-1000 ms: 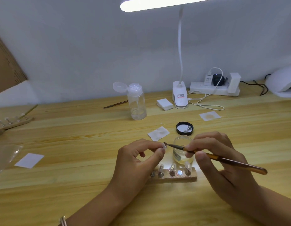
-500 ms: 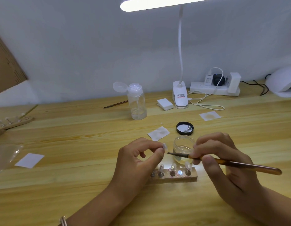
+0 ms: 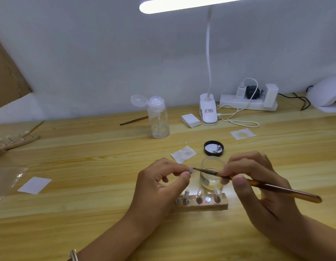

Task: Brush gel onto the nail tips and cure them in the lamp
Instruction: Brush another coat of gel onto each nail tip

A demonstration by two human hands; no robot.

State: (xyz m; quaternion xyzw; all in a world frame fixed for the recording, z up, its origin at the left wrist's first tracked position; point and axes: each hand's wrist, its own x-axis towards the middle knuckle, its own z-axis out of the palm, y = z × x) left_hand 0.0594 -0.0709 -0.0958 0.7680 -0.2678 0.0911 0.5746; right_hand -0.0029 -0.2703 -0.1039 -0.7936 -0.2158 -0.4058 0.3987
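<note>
Nail tip (image 3: 191, 170), small and translucent, pinched between the thumb and forefinger of the left hand (image 3: 163, 183); its outline is hard to make out against the fingertips. The right hand (image 3: 257, 185) grips a brush (image 3: 267, 187) like a pen. The bristle end touches the nail tip and the amber handle runs out past that hand to its right.

A glass jar (image 3: 210, 164) stands just beyond and between the two hands, partly hidden by the right hand's fingers and the brush; its pale contents cannot be identified. A wooden holder (image 3: 210, 205) lies on the worktop (image 3: 88, 204) just below the left hand's fingertips, its left end hidden behind that hand, and mounted tips (image 3: 217, 191) stand on its pegs. A black lid (image 3: 213, 147) lies beyond the jar. A curing lamp (image 3: 325, 93), far beyond the right hand, is cut off by the frame edge.
</note>
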